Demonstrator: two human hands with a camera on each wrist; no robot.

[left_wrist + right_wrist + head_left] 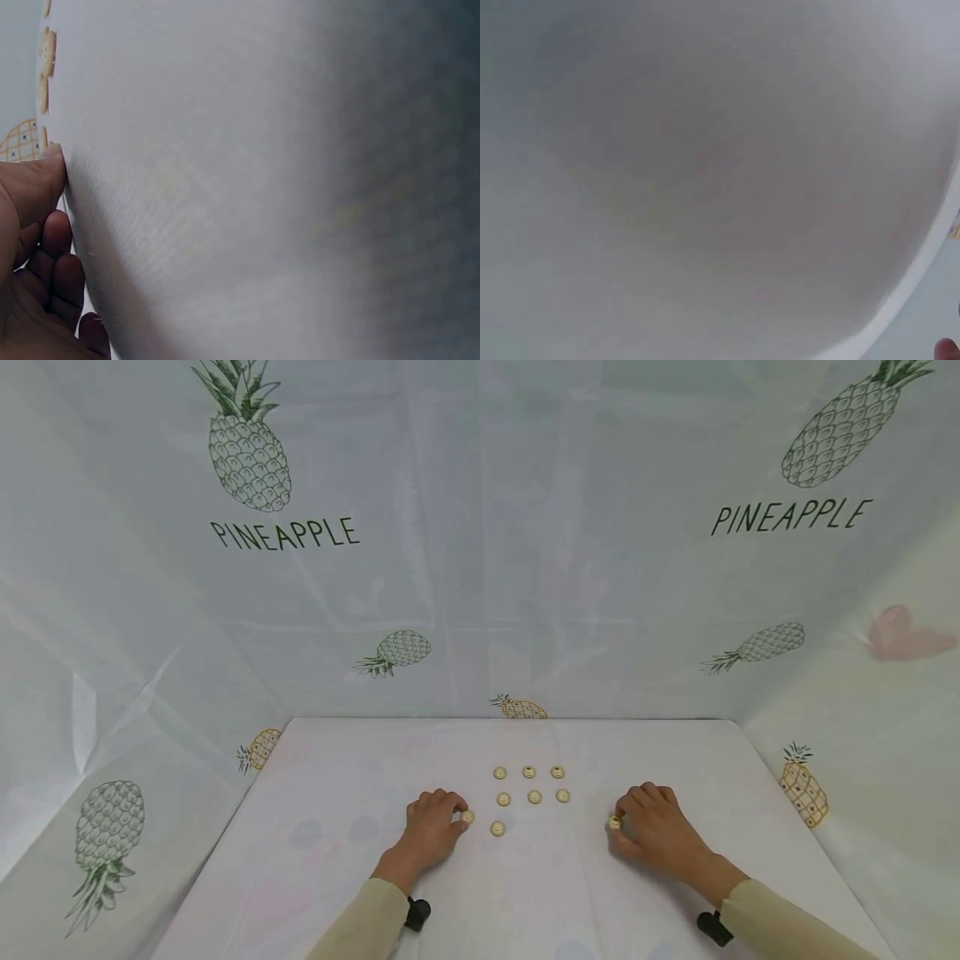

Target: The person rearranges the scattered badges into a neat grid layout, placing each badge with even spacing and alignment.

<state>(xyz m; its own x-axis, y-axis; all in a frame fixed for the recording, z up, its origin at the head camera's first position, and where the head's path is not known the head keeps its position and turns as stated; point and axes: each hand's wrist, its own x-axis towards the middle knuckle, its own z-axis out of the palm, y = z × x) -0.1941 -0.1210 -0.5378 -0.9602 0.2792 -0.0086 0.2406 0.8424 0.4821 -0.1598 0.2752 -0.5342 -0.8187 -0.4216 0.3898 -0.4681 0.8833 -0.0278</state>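
In the head view, my left hand [431, 831] pinches a round cream button [468, 817] between thumb and index finger at the table surface. My right hand [660, 831] holds another cream button [615, 823] in its thumb and fingertips, farther right. Between the hands lie several similar buttons. Three form a back row with a button [528, 772] at its middle, and three more sit in front around a button [534, 797]. A single button [497, 828] lies nearest my left hand. The left wrist view shows the thumb [34, 184] and curled fingers; the right wrist view catches only a fingertip [946, 349].
A white cloth covers the table [315, 877]. Behind it hangs a pale sheet [525, 568] printed with pineapples, and similar sheeting closes both sides. Small black devices [417, 913] are strapped at both wrists by the sleeves.
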